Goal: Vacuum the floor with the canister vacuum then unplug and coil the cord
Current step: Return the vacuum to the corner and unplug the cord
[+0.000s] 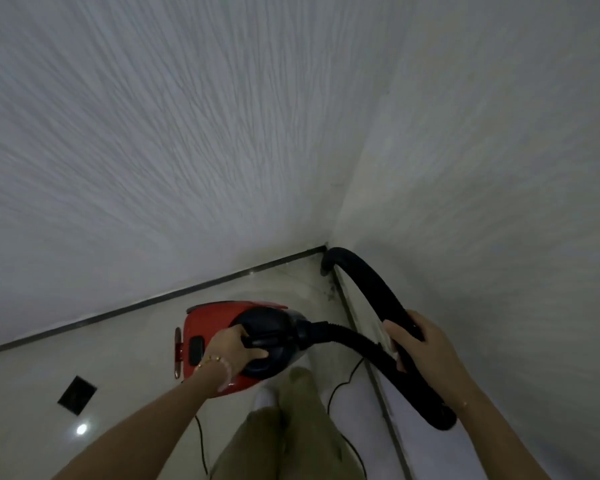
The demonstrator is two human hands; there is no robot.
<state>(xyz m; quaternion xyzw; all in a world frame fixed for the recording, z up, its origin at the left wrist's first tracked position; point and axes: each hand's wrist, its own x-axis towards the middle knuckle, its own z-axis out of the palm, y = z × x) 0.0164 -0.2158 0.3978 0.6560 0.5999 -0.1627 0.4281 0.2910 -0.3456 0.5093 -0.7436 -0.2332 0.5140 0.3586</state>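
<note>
my left hand (237,348) curled round vacuum (205,323) handle | my right hand (419,344) clamped on hose (371,289) | hose tip at wall corner | cord (340,384) trails on floor (125,344) by my legs

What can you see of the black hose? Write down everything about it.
The hose is black and looks like flexible plastic, with ribs showing near the red vacuum, where it plugs into the black front. From there it runs right to the right hand, whose grip closes round it. It then arcs up to a hooked end that reaches down to the floor in the corner of the walls. A lower stretch bends beside the right forearm.
</note>
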